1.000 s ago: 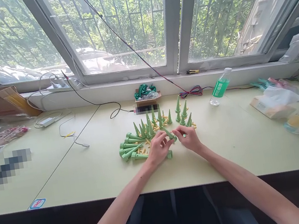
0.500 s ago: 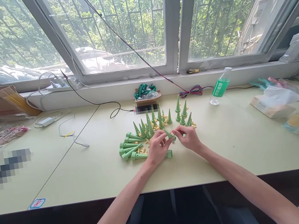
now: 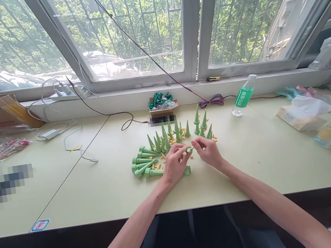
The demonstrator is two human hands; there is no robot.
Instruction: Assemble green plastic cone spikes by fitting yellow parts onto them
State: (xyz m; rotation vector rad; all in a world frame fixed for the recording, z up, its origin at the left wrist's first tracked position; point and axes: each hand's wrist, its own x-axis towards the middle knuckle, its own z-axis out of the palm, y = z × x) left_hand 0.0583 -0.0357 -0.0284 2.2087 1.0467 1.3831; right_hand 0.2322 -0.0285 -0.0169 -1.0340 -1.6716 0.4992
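Observation:
My left hand (image 3: 175,164) is closed around a green plastic spike (image 3: 189,150), much of it hidden by the fingers. Close to its right, my right hand (image 3: 209,151) pinches at the near end of that spike; a small pale piece seems to be between the fingertips, too small to make out. Green cone-shaped spikes (image 3: 196,116) stand upright just beyond both hands. To the left, several longer green spikes with ribbed caps (image 3: 148,173) lie fanned out. Small yellow pegs (image 3: 158,167) are scattered among them. By my left wrist lies a green cap (image 3: 187,171).
A small carton (image 3: 163,109) with green material stands at the back. Beyond the right hand are a water bottle (image 3: 244,96) and a tissue box (image 3: 302,114). Cables (image 3: 78,147) run over the left side; a bundled wire (image 3: 212,101) lies by the sill.
The green spike in my left hand has been turned, so its pointed part no longer shows above the fingers. My right fingertips have shifted slightly left, closer to it.

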